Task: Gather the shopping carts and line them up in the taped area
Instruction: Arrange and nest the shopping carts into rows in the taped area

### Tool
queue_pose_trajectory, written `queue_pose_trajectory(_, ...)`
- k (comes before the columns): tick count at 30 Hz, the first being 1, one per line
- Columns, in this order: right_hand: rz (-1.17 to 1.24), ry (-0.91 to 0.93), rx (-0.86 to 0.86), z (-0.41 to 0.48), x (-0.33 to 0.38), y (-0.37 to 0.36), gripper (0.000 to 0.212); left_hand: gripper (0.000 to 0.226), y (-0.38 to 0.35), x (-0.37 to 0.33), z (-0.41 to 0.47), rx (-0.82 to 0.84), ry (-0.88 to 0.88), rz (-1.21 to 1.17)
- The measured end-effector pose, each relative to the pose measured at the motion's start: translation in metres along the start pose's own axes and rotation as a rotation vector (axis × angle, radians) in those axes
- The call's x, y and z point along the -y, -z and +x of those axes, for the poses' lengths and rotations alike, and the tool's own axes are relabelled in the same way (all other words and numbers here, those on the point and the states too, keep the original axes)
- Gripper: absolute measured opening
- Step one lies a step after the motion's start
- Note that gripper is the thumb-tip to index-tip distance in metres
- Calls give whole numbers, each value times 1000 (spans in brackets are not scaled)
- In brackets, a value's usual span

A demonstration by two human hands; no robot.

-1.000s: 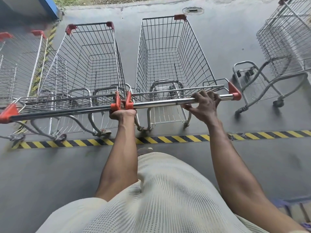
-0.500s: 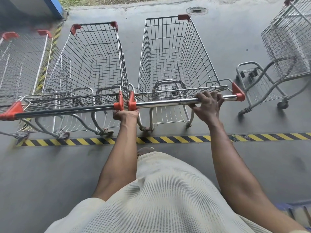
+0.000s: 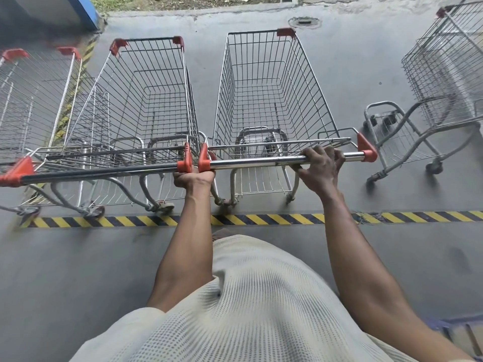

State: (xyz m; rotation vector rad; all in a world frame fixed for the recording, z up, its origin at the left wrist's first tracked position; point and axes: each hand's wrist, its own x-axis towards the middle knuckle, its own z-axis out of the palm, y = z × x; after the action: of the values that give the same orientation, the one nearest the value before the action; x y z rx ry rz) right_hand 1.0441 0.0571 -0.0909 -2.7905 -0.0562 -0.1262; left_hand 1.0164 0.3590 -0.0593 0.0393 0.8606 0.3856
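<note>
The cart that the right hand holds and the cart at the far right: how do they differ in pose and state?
The held cart stands square to the striped tape, close beside another cart; the far-right cart stands apart and is turned at an angle. The right hand grips the held cart's handle; no hand touches the far-right cart. Both are wire carts with red corner pieces, beyond the tape.
</note>
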Motion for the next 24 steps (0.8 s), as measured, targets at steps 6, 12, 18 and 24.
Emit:
queue_pose_trajectory(6,-15,-1,19,-1,0,0,28,60,-5,0,-8,14,18,-20)
queue_pose_trajectory(12,-19,4,21,1,-3,-1,28,54,14,-4,7,-37,39,110)
queue_pose_trajectory(18,-6,-3,18,-1,-3,-1,31,27,50,3,0,53,248,768)
queue_pose_trajectory(24,-4,-3,48,-5,-2,4,35,62,43,1,-26,402,326,890)
